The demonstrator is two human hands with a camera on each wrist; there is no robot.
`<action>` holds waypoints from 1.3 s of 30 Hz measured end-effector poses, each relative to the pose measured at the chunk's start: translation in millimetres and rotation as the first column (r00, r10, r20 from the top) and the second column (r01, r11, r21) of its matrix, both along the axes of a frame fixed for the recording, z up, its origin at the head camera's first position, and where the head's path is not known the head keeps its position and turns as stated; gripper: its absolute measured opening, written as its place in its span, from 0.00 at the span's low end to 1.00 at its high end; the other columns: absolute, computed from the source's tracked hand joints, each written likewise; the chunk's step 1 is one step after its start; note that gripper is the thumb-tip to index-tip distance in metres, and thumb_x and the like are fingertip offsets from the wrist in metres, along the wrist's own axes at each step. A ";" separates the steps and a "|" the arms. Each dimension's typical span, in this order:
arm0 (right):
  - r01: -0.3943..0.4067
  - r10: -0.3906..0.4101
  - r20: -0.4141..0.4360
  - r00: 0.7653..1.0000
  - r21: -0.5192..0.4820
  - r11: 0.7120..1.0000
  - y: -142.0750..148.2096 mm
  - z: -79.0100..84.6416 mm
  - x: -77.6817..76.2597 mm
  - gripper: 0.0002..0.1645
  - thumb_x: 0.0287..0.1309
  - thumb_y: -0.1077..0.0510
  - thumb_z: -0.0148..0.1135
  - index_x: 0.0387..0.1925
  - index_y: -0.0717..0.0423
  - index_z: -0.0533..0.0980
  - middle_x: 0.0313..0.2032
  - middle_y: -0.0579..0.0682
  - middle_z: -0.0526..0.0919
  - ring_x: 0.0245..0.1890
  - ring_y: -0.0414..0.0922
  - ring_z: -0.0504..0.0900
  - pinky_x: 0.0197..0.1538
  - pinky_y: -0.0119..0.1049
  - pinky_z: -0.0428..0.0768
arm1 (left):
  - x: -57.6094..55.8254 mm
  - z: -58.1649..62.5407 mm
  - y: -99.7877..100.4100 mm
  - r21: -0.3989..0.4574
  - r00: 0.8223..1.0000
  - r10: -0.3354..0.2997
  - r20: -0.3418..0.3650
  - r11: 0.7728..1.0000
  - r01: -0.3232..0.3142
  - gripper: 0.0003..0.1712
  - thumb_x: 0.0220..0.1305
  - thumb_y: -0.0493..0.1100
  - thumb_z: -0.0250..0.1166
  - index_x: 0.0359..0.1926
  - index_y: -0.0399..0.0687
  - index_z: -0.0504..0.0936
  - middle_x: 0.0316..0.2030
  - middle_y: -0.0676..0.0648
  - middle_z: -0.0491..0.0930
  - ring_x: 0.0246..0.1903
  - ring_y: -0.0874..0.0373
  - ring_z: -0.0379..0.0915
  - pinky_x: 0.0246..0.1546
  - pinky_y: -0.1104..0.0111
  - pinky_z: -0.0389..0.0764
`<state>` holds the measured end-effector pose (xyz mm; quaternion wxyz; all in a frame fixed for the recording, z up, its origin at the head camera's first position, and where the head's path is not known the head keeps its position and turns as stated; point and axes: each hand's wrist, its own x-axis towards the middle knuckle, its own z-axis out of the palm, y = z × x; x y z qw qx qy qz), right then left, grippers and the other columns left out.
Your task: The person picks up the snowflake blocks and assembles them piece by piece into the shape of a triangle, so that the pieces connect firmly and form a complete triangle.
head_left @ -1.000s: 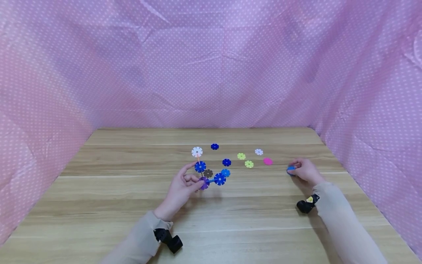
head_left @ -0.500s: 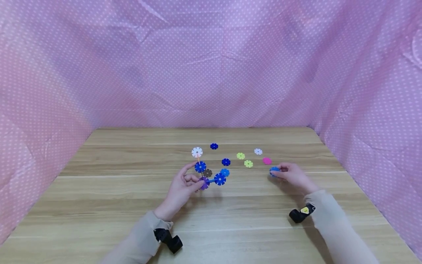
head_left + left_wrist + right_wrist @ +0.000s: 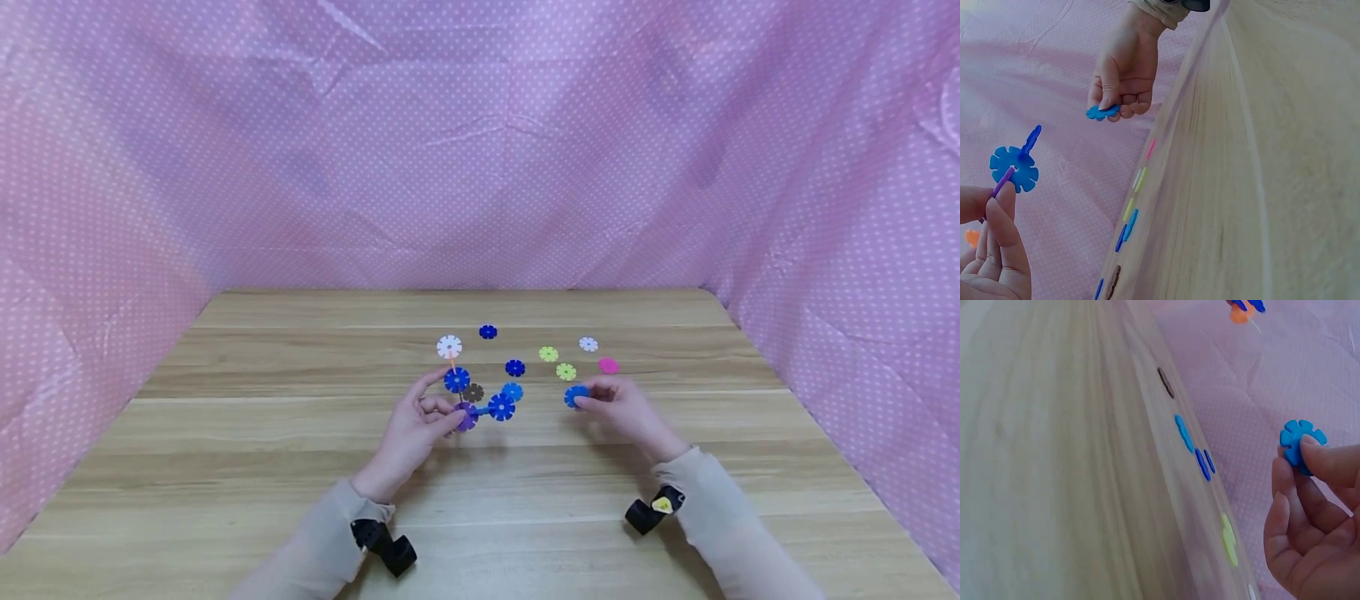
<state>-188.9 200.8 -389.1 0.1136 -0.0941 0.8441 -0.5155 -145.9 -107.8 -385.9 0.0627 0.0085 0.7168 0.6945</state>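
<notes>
My left hand (image 3: pixel 412 427) pinches a purple notched building disc (image 3: pixel 469 417) between thumb and fingers. That disc is part of a raised chain of interlocked discs. Upward from it runs a blue disc (image 3: pixel 457 380), then an orange one seen edge-on, and a white disc (image 3: pixel 449 347) at the top. To its right a light blue disc (image 3: pixel 1004 160) links to a dark blue disc (image 3: pixel 502 407) at the chain's other end. My right hand (image 3: pixel 628 412) holds a single light blue disc (image 3: pixel 574 396) between thumb and fingers, apart from the chain and above the table.
Loose discs lie flat on the wooden table (image 3: pixel 300 450): dark blue (image 3: pixel 488 332), another dark blue (image 3: pixel 515 367), light blue (image 3: pixel 513 391), brown (image 3: pixel 474 392), two yellow-green (image 3: pixel 566 372), white (image 3: pixel 588 343) and pink (image 3: pixel 608 366). Pink dotted cloth (image 3: pixel 480 167) surrounds the back and sides.
My right hand has lifted the light blue disc from the table's right side and carried it left towards the chain. The left hand and the chain have stayed nearly still.
</notes>
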 end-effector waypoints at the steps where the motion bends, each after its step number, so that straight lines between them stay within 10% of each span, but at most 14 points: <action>1: -0.009 0.009 -0.009 1.000 -0.014 1.000 -2.9 0.1 1.3 0.13 0.62 0.59 0.60 0.42 0.65 0.79 0.38 0.50 0.84 0.40 0.43 0.78 0.47 0.37 0.76 | 0.1 0.0 0.5 0.000 1.000 0.001 0.003 1.000 -0.001 0.38 0.58 0.29 0.64 0.68 0.52 0.62 0.28 0.49 0.80 0.28 0.59 0.79 0.32 0.65 0.82; 13: -0.028 0.019 -0.151 0.988 -0.060 0.998 -38.7 2.8 14.9 0.11 0.59 0.64 0.61 0.43 0.63 0.78 0.38 0.55 0.83 0.36 0.44 0.80 0.41 0.33 0.80 | 0.4 2.0 7.3 0.012 1.000 0.003 -0.009 1.000 -0.003 0.39 0.56 0.29 0.65 0.67 0.50 0.63 0.28 0.48 0.79 0.27 0.59 0.78 0.31 0.66 0.82; 23: -0.023 0.007 -0.415 0.910 -0.033 0.999 -52.6 5.8 20.9 0.09 0.55 0.65 0.65 0.40 0.60 0.83 0.35 0.52 0.87 0.35 0.37 0.81 0.39 0.34 0.80 | 1.5 4.1 12.1 0.022 1.000 -0.007 0.004 1.000 0.007 0.38 0.58 0.29 0.64 0.67 0.52 0.63 0.27 0.49 0.79 0.27 0.59 0.79 0.32 0.65 0.82; 39: -0.071 0.027 -0.574 0.818 -0.055 0.996 -56.9 0.9 24.6 0.09 0.51 0.71 0.65 0.37 0.64 0.83 0.36 0.54 0.87 0.36 0.44 0.83 0.39 0.34 0.81 | 4.1 2.5 16.9 0.026 1.000 0.004 0.019 1.000 -0.005 0.38 0.58 0.29 0.64 0.66 0.55 0.64 0.28 0.48 0.80 0.27 0.58 0.79 0.33 0.62 0.82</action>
